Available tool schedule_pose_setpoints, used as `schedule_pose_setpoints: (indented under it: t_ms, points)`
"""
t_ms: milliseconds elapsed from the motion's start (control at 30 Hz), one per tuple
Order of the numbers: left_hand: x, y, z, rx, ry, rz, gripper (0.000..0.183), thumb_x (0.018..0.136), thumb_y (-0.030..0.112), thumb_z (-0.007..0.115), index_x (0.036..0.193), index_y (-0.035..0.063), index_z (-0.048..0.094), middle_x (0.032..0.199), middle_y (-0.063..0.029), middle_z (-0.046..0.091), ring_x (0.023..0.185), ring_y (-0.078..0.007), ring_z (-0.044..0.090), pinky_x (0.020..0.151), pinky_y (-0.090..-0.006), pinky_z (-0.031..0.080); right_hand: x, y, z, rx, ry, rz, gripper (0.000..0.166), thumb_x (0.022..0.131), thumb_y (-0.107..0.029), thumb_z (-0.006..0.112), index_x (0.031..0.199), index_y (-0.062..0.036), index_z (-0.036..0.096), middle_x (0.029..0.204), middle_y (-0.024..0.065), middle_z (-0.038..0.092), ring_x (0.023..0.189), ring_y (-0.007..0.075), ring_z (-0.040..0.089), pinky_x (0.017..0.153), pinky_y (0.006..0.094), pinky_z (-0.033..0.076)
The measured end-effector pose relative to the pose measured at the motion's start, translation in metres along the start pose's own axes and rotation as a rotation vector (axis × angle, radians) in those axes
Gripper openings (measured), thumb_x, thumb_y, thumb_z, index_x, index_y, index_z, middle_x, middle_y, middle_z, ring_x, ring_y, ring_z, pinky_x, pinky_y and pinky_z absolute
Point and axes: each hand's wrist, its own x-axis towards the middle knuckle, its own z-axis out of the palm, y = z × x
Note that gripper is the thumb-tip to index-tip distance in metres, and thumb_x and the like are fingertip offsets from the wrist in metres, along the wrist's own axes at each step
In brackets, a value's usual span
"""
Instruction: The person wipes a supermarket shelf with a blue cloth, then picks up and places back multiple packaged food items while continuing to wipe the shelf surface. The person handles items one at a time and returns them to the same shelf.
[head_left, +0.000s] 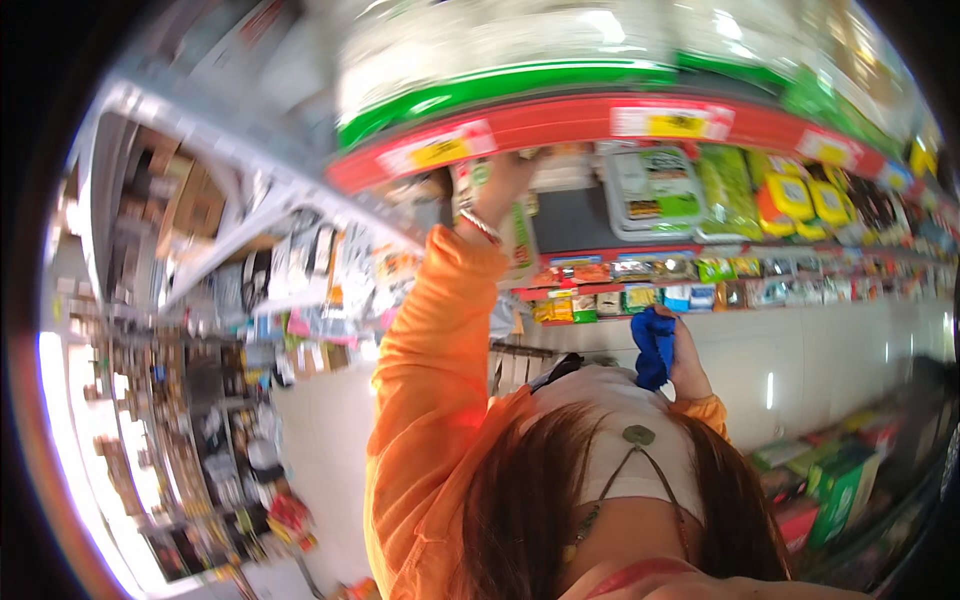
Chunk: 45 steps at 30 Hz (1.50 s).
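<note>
My left hand (511, 180), in an orange sleeve with a braided bracelet at the wrist, reaches into a shelf level beneath a red price rail (559, 124). It is beside a white and green package (521, 240); its fingers are blurred and partly hidden, so I cannot tell whether they grip anything. Lower down, near my waist, my right hand (684, 352) holds a crumpled blue cloth (654, 349). To the right of my left hand, a bare dark patch of shelf (570, 217) lies before a clear-lidded tray package (655, 191).
Large white and green packs (510, 60) fill the shelf above. Green bags (727, 191) and yellow-capped packs (802, 199) continue to the right. A grey metal rack frame (277, 180) rises at left. Green boxes (840, 487) stand at lower right beyond the tiled floor (795, 360).
</note>
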Motion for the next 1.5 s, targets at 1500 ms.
schedule_pose_setpoints:
  t_ms: [1500]
  points:
    - [-0.058,0.083,-0.054,-0.868,0.059,-0.891,0.021,0.093,0.016,0.045,0.107,0.0026,0.051,0.103,-0.0070,0.059,0.091,-0.0158,0.060,0.078,-0.0318,0.051,-0.005,0.024,0.041,-0.117,-0.075,0.081,0.022,0.082,-0.023,0.059,0.097,-0.0072,0.058,0.087,0.0045,0.060,0.075,0.0160,0.061,0.068,0.0264,0.051]
